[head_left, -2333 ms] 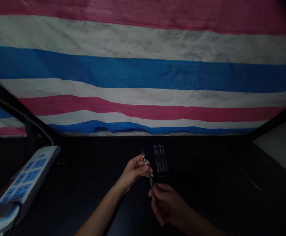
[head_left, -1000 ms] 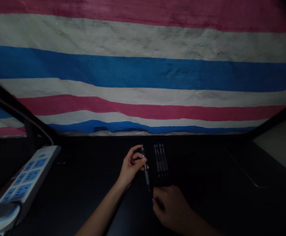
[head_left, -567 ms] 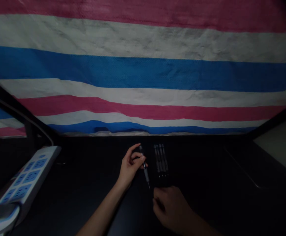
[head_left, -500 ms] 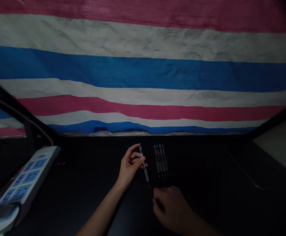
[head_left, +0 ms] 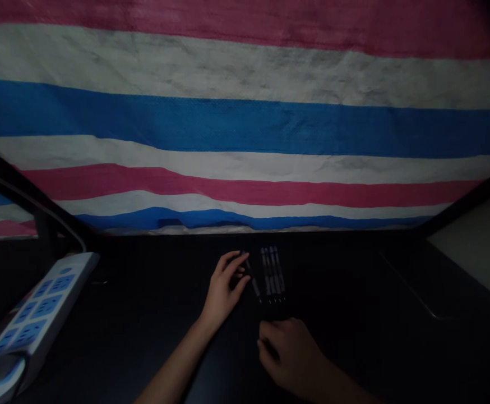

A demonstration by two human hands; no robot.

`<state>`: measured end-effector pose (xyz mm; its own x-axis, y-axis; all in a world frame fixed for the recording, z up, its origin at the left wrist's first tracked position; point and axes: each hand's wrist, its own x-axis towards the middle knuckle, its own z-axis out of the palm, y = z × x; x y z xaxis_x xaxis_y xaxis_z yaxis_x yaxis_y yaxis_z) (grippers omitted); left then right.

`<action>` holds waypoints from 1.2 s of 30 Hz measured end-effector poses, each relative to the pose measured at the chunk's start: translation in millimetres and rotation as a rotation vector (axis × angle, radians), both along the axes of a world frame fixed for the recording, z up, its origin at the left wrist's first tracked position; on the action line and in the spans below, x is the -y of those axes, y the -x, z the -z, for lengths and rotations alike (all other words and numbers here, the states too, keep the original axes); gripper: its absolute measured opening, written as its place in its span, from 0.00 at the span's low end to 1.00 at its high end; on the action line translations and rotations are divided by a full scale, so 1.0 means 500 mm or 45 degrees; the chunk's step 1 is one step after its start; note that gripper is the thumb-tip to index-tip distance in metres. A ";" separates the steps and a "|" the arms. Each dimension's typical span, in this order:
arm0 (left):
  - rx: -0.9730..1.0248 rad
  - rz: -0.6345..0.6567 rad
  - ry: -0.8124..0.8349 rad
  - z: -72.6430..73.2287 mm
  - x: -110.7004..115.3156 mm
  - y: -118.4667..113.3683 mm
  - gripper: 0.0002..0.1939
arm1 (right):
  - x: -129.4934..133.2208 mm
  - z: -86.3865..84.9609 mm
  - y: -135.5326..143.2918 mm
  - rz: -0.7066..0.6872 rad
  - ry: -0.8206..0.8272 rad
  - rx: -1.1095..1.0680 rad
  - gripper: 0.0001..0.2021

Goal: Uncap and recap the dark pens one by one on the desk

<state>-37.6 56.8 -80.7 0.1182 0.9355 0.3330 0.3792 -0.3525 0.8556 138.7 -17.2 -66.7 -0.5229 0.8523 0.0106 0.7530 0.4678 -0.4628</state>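
Head view, dim light. Left hand [head_left: 223, 283] lies low on the dark tabletop [head_left: 144, 314], fingers stretched forward, fingertips on a pen [head_left: 251, 276]. The pen sits at or just above the surface, touching or nearly touching the left edge of the row of pens [head_left: 272, 274]. Can't tell if the hand still pinches the pen or only rests on it; thumb side is hidden.

Landmark = that row of pens. It shows about four clear-barrel pens side by side, parallel, tips toward the person, clips away. The single pen is angled slightly against the row, with its near end leaning in toward it. No tray or box edge is visible around the row; too dark to say whether they lie in anything.

Right hand [head_left: 293, 353] is nearer the person than the row, just short of the pen tips, knuckles up, fingers loosely curled. Whether it is holding something can't be told; the palm side is hidden.

Farther out from the row:
- well to the left, at the table's left edge: white power strip [head_left: 38, 308] with blue sockets, running diagonally.
- beyond the row, at the back of the table: striped tarp [head_left: 245, 123] hung as a backdrop, red, white and blue bands.
- well to the right: a dark flat panel [head_left: 421, 286], edges only faintly visible.
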 end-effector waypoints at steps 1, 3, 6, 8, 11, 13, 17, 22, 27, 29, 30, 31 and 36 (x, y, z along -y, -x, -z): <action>-0.091 0.051 -0.038 -0.001 0.002 0.000 0.18 | 0.000 0.004 -0.001 -0.007 -0.045 0.011 0.06; -0.269 0.179 -0.108 -0.005 0.008 0.000 0.18 | -0.005 0.010 -0.003 -0.004 -0.199 0.036 0.06; -0.477 0.348 -0.187 -0.011 0.015 -0.003 0.21 | -0.020 0.016 -0.011 0.027 -0.501 0.094 0.08; -0.559 0.398 -0.211 -0.013 0.017 -0.005 0.22 | -0.035 0.017 -0.018 0.037 -0.682 0.118 0.10; -0.552 0.409 -0.202 -0.015 0.016 -0.008 0.19 | -0.052 0.023 -0.025 -0.014 -0.909 0.093 0.12; -0.507 0.414 -0.187 -0.016 0.015 -0.009 0.17 | -0.060 0.031 -0.026 -0.061 -0.986 0.080 0.13; -0.455 0.449 -0.180 -0.018 0.015 -0.010 0.17 | -0.069 0.045 -0.026 -0.070 -1.020 0.091 0.13; -0.418 0.471 -0.183 -0.024 0.018 -0.010 0.15 | -0.076 0.040 -0.029 -0.073 -1.014 0.088 0.10; -0.415 0.465 -0.178 -0.024 0.020 -0.010 0.15 | -0.080 0.030 -0.031 -0.073 -0.981 0.126 0.09; -0.412 0.464 -0.180 -0.023 0.020 -0.010 0.15 | -0.080 0.028 -0.033 -0.077 -0.980 0.140 0.09; -0.411 0.464 -0.178 -0.023 0.020 -0.010 0.15 | -0.081 0.027 -0.033 -0.083 -0.982 0.145 0.09; -0.409 0.459 -0.175 -0.023 0.020 -0.010 0.15 | -0.081 0.026 -0.034 -0.097 -0.981 0.150 0.09; -0.381 0.441 -0.146 -0.025 0.020 -0.009 0.15 | -0.080 0.021 -0.035 -0.208 -0.968 0.120 0.10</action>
<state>-33.1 46.6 -68.4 0.5236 0.7830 0.3357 0.4463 -0.5878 0.6748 156.4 22.9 -77.2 -0.6687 0.5413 0.5097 0.6677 0.7389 0.0912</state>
